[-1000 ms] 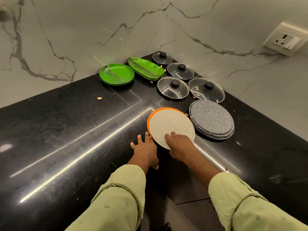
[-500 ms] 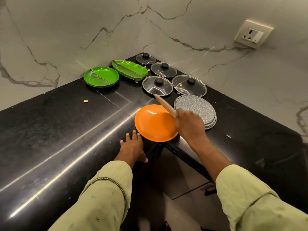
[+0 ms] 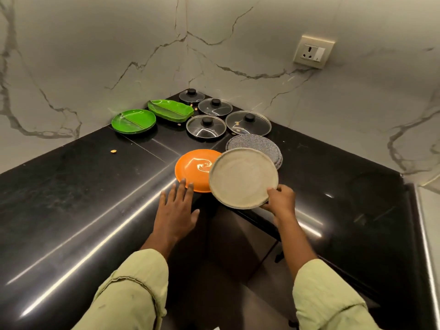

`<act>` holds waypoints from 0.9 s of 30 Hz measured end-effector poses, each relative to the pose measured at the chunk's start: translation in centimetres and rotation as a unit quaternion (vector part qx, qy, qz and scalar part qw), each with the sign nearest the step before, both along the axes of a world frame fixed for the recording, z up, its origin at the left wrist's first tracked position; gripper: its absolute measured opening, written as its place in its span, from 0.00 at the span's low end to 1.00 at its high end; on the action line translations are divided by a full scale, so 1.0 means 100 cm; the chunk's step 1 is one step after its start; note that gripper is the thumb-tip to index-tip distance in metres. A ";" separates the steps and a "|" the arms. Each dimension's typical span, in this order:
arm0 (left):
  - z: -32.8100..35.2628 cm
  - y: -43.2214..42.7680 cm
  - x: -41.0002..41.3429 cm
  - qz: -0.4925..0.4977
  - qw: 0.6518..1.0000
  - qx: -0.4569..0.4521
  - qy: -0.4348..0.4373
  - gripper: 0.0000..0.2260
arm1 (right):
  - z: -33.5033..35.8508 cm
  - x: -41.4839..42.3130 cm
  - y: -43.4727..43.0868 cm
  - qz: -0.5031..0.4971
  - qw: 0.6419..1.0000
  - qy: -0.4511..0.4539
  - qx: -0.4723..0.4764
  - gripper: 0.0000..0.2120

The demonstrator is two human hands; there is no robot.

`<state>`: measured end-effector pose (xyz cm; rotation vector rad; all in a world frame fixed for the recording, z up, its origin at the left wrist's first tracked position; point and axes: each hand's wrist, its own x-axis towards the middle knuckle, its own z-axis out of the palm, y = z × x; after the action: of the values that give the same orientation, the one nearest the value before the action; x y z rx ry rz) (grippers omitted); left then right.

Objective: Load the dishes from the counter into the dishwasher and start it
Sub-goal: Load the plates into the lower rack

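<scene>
While my right hand (image 3: 279, 198) pinches the near rim of the beige plate (image 3: 242, 178), tilted above the edge of the tabletop (image 3: 71, 198), probably for carrying to a dishwasher I cannot see, my left hand (image 3: 176, 210) lies flat, fingers straight, apparently steadying the orange plate (image 3: 194, 167).

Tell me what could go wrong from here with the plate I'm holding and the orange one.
The right hand pinches the beige plate by one rim, so it may tip or slip. The orange plate lies by the inner corner edge of the counter with fingers of the left hand on its rim; a nudge might send it off. The beige plate could knock the grey speckled plates beside it.
</scene>
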<state>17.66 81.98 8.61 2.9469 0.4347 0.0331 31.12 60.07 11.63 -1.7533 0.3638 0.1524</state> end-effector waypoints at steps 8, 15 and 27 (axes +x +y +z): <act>-0.002 -0.062 -0.034 -0.036 0.995 0.031 -0.087 0.38 | -0.020 -0.047 -0.057 -0.044 0.989 0.022 0.138 0.11; -0.011 -0.128 -0.078 -0.063 0.996 0.033 -0.062 0.37 | -0.041 -0.103 -0.119 -0.061 0.986 0.029 0.155 0.11; -0.008 -0.162 -0.194 -0.093 0.994 0.043 -0.037 0.37 | -0.054 -0.232 -0.173 -0.096 0.979 0.058 0.167 0.04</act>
<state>-1.76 65.74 7.77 3.0457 0.1518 0.1428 7.89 42.73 6.27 -1.3720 0.5576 0.1669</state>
